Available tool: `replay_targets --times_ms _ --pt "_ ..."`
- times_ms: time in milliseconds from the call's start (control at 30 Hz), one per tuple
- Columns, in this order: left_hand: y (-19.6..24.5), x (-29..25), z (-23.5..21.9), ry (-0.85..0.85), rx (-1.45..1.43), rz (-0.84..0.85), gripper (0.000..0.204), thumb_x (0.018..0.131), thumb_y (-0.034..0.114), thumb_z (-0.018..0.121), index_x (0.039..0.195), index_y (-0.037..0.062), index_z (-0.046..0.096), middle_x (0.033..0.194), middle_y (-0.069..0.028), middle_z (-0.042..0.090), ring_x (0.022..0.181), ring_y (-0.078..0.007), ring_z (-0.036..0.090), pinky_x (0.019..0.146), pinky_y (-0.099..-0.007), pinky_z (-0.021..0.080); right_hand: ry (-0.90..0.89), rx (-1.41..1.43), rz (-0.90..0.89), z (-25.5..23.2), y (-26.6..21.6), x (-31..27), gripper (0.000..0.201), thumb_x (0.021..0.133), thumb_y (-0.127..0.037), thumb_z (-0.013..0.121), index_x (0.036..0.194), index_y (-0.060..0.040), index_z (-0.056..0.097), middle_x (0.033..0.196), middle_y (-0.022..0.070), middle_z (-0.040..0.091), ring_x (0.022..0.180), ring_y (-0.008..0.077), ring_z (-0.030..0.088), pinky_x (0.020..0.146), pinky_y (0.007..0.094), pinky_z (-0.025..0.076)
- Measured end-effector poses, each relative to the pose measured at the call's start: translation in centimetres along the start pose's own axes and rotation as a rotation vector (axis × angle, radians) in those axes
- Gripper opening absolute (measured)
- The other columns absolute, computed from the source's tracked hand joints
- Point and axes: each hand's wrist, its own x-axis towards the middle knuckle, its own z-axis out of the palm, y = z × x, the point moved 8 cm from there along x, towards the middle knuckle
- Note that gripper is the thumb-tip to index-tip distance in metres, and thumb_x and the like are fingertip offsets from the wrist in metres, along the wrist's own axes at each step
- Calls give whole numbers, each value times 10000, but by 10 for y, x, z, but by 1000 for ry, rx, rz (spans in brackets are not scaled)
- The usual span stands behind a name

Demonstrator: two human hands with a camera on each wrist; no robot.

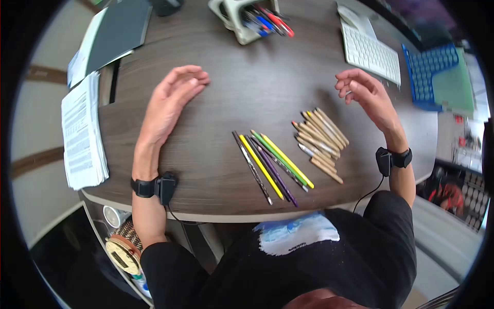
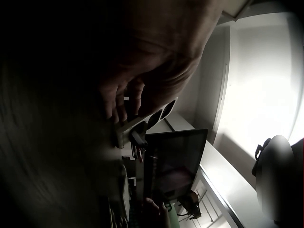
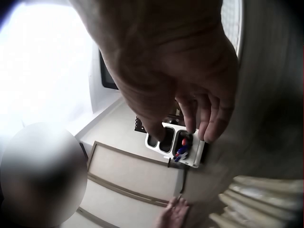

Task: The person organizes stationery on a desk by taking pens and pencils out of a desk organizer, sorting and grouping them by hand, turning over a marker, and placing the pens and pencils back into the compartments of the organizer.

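Observation:
My left hand rests at the left of the desk, fingers loosely bent and nothing in its grasp. On the right, my right hand is relaxed too, with no object between thumb and fingers. Nearest to it lies a group of short natural-wood pencils, side by side and slanted. In the right wrist view the wooden pencils show large at the lower right. Between the hands, longer pencils lie in a loose bundle: a yellow pencil, a green pencil, a purple pencil and several dark ones.
A white pen holder with pens stands at the back. Back right are a white keyboard and a blue basket. Stacked papers and a dark folder lie along the left edge.

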Motion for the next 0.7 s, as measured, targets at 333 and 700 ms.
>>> replay_targets --times_ms 333,700 --pt "2 0 -8 37 13 -31 349 1103 122 606 1415 -33 605 1382 -217 678 1364 -321 644 1239 -432 477 102 -941 -241 70 -4 -96 1042 669 -362 992 1569 -124 525 1491 168 527 1334 372 548 1142 474 484" --pt "-1 -1 -10 58 23 -45 363 1113 124 571 1434 -46 577 1395 -235 663 1381 -328 628 1252 -433 466 37 -1194 -220 78 -10 -63 940 690 -112 849 1549 -50 473 1229 148 551 1106 334 576 1001 446 532"
